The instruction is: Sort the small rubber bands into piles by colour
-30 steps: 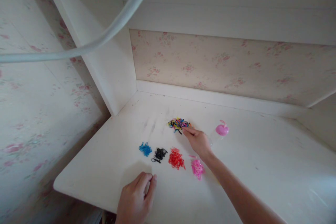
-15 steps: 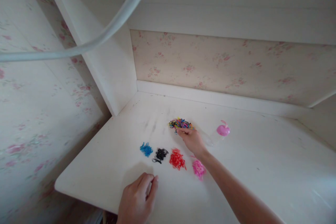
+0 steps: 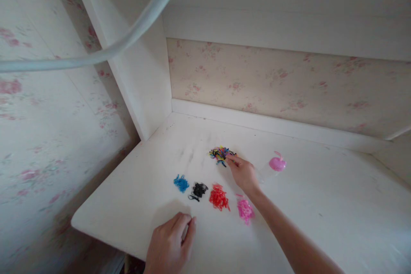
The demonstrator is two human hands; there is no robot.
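Observation:
Small rubber bands lie on the white desk in heaps. At the edge of the mixed-colour heap [image 3: 221, 152] my right hand [image 3: 242, 173] pinches with thumb and forefinger at a rubber band too small to see clearly. Nearer to me, in a row, are a blue heap [image 3: 181, 183], a black heap [image 3: 199, 190], a red heap [image 3: 219, 197] and a pink heap [image 3: 245, 210], the last just left of my right forearm. My left hand [image 3: 171, 239] rests on the desk below the black heap, fingers curled and closed, with nothing visible in it.
Right of my right hand a clear container with a pink lid [image 3: 278, 163] lies on the desk [image 3: 321, 188]. A pale cable-like tube [image 3: 128, 40] crosses the upper left, close to the camera. A white side panel [image 3: 144, 81] and floral wallpaper border the desk.
My right hand's fingertips have shifted slightly right along the mixed heap, and some bands at its near edge have moved. My left hand stays put. The view has turned slightly.

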